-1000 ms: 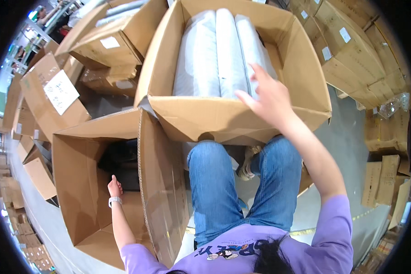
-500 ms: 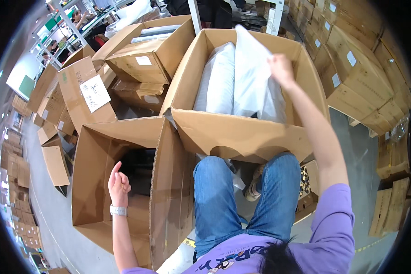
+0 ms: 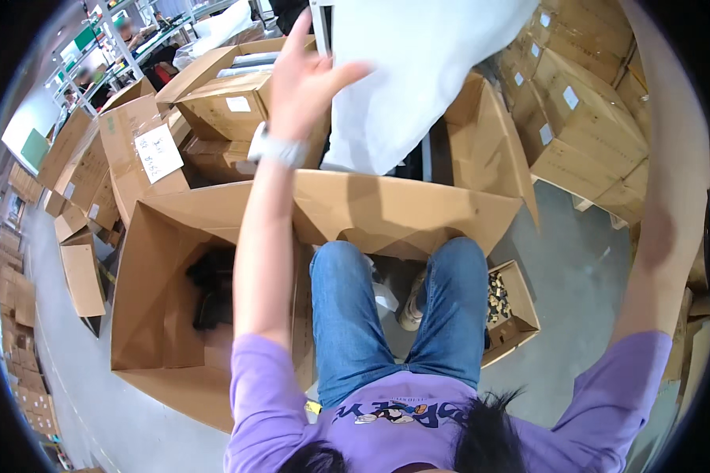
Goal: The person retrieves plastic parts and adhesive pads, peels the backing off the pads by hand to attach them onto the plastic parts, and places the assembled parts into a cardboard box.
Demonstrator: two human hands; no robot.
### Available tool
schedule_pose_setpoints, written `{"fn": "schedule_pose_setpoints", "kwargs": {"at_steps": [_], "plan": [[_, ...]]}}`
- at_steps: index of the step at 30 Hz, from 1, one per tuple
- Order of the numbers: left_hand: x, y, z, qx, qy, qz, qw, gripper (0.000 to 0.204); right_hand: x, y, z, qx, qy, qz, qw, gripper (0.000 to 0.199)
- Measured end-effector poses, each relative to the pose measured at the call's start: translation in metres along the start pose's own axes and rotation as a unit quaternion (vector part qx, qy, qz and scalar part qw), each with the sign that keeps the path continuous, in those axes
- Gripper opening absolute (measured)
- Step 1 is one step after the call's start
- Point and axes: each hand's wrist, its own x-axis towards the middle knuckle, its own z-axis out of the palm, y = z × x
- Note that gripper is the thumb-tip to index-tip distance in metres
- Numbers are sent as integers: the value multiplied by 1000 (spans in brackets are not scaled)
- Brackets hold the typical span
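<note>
A large open cardboard box [image 3: 386, 213] stands on the concrete floor [image 3: 576, 260] below the raised left hand [image 3: 304, 79], its near flap against the person's knees. A second open cardboard box [image 3: 166, 307], nearly as big, sits lower and to the left of that hand, with dark items inside it. Stacks of sealed cardboard cartons [image 3: 584, 118] rise to the right of the hand, and more cartons, some with white paper labels, crowd the floor to its left.

A big white plastic-wrapped bundle [image 3: 418, 71] hangs in the air just to the right of the left hand, above the first box. The left hand is lifted high with fingers spread apart, the fingertips at the bundle's edge; whether they touch it cannot be told. A pale watch [image 3: 280, 148] sits on that wrist.

The right arm [image 3: 670, 197] reaches up along the right rim, and the right hand lies out of view, so its grip cannot be told.

A small open box [image 3: 509, 311] of little pale parts sits on the floor beside the person's right leg, well below the left hand.
</note>
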Motion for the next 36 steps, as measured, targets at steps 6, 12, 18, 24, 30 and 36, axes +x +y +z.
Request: {"fn": "schedule_pose_setpoints", "kwargs": {"at_steps": [6, 12, 18, 24, 30, 36], "plan": [[48, 61, 125, -134, -139, 52, 980, 32, -90, -98, -43, -231, -192, 114, 947, 23], [-79, 58, 110, -107, -265, -35, 958, 23, -197, -65, -31, -307, -429, 267, 807, 23], [-154, 33, 2, -36, -78, -276, 957, 55, -359, 56, 87, -269, -514, 267, 770, 23], [-244, -9, -33, 289, -338, -278, 852, 89, -529, 6, 241, 100, -523, 252, 808, 23], [-449, -105, -78, 395, -368, -369, 756, 56, -486, 19, 220, -37, -566, 260, 782, 25], [-604, -145, -108, 347, -418, -638, 545, 45, -427, -14, 101, -137, -267, 356, 885, 24]]}}
